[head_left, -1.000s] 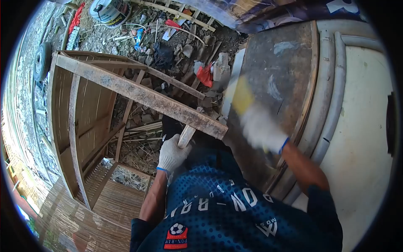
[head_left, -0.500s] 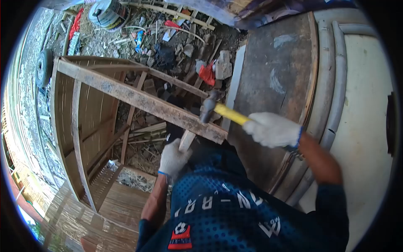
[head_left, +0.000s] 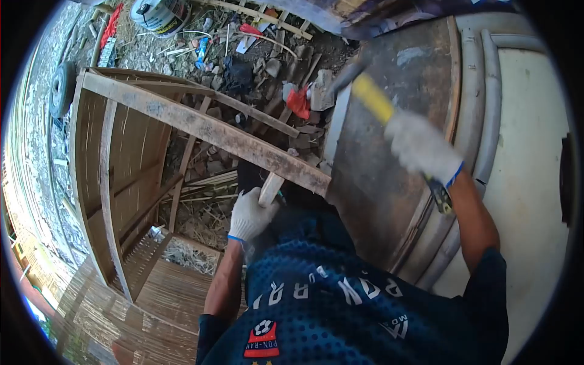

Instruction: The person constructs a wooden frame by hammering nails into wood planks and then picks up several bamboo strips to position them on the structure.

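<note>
My right hand [head_left: 423,143], in a white glove, is closed around the yellow handle of a hammer [head_left: 373,98]. The hammer is raised above the dark board, its head blurred by motion. My left hand [head_left: 250,216], gloved too, grips a short wooden batten [head_left: 271,188] that meets the underside of a long wooden beam [head_left: 213,137] near its right end. That beam is part of a wooden frame with woven bamboo panels [head_left: 137,134] on its left side. Whether the batten is nailed to the beam I cannot see.
A dark board [head_left: 395,121] lies to the right, beside grey pipes [head_left: 471,103]. Rubble and litter cover the ground behind the frame, with a red plastic scrap [head_left: 298,102] and a concrete block [head_left: 321,90]. A paint bucket [head_left: 159,17] and a small tyre [head_left: 62,90] are at the upper left.
The hammer has gone from the beam's right end up and to the right, with my right hand rising. My left hand still holds the batten in nearly the same place.
</note>
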### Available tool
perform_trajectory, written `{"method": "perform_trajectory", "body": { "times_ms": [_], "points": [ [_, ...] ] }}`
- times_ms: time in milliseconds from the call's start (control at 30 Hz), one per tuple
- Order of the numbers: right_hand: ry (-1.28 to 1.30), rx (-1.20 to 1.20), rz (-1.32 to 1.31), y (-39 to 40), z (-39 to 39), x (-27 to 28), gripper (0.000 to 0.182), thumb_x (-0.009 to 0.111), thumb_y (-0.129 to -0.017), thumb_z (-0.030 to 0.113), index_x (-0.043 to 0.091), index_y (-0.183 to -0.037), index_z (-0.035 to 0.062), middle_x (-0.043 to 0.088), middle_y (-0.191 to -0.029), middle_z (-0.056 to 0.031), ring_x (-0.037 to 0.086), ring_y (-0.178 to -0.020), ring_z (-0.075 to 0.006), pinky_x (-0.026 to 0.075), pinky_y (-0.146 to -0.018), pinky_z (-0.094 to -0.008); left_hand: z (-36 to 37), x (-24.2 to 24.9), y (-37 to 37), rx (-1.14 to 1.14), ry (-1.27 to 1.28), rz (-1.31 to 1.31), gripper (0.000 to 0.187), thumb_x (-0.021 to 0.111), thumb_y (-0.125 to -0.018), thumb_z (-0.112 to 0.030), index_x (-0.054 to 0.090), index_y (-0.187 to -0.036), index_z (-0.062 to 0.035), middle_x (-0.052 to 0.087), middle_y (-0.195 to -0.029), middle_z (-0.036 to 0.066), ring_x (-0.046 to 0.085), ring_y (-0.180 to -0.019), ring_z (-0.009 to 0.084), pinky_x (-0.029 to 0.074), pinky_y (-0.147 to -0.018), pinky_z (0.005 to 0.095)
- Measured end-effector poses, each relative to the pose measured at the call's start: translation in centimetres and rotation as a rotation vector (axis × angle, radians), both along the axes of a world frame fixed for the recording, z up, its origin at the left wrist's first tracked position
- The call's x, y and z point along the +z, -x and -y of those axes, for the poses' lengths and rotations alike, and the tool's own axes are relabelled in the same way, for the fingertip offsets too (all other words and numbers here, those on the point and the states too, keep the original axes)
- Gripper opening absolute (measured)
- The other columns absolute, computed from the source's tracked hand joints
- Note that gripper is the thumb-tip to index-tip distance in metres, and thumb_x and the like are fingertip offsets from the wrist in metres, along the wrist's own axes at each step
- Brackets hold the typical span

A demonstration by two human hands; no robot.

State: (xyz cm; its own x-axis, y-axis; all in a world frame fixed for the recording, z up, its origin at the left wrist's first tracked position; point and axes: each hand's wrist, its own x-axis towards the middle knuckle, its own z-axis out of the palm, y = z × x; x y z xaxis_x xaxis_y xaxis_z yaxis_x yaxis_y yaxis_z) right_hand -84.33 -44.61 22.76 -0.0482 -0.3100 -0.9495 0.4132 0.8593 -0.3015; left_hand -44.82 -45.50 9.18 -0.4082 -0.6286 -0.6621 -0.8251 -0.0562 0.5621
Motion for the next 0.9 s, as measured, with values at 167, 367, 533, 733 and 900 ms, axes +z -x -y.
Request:
{"method": "perform_trajectory", "body": {
  "times_ms": [167,367,533,733,900],
  "points": [
    [0.618,-0.351,-0.808,-0.4,1.4,-4.2,0.020,0.052,-0.104,0.026,0.052,-0.087,0.0156,0.046,-0.062,0.0067,0.046,-0.045,-0.0082,0.035,-0.040,-0.0272,0.7,0.2,0.3,0.011,-0.040,-0.013,0.037,0.072,-0.082,-0.035,0.067,-0.095,0.0002,0.070,-0.085,0.027,0.068,-0.087,0.0461,0.054,-0.078,0.0528],
    [-0.035,-0.094,0.612,-4.3,-3.6,-4.5,0.028,0.041,-0.106,0.037,0.051,-0.089,0.0175,0.049,-0.063,0.0096,0.050,-0.043,-0.0076,0.039,-0.035,-0.0265,-0.8,-0.4,-1.2,-0.028,0.015,-0.016,0.038,0.073,-0.081,-0.035,0.067,-0.094,0.0003,0.071,-0.086,0.027,0.069,-0.088,0.0463,0.055,-0.079,0.0532],
    [0.450,-0.271,-0.535,-1.0,1.2,0.0,0.023,0.051,-0.107,0.033,0.055,-0.094,0.0144,0.045,-0.064,0.0070,0.043,-0.048,-0.0074,0.036,-0.040,-0.0289,0.6,0.4,0.1,0.003,0.000,-0.016,0.038,0.074,-0.081,-0.035,0.068,-0.094,0.0005,0.070,-0.085,0.027,0.069,-0.088,0.0460,0.054,-0.077,0.0530],
    [-0.025,0.537,-0.037,-12.2,-3.1,0.9,0.025,0.043,-0.110,0.034,0.050,-0.097,0.0144,0.045,-0.065,0.0064,0.046,-0.047,-0.0091,0.040,-0.042,-0.0279,0.0,-0.9,-1.3,0.017,-0.096,-0.061,0.039,0.074,-0.082,-0.035,0.066,-0.092,0.0016,0.069,-0.084,0.028,0.068,-0.088,0.0469,0.054,-0.076,0.0531],
    [0.163,-0.014,-0.441,-2.1,-1.4,2.6,0.017,0.052,-0.105,0.028,0.055,-0.099,0.0120,0.045,-0.064,0.0062,0.043,-0.045,-0.0070,0.032,-0.036,-0.0274,0.3,0.2,-0.2,-0.039,-0.006,-0.049,0.039,0.074,-0.082,-0.035,0.065,-0.091,0.0019,0.070,-0.087,0.029,0.068,-0.089,0.0477,0.054,-0.076,0.0526]
  ]
}}
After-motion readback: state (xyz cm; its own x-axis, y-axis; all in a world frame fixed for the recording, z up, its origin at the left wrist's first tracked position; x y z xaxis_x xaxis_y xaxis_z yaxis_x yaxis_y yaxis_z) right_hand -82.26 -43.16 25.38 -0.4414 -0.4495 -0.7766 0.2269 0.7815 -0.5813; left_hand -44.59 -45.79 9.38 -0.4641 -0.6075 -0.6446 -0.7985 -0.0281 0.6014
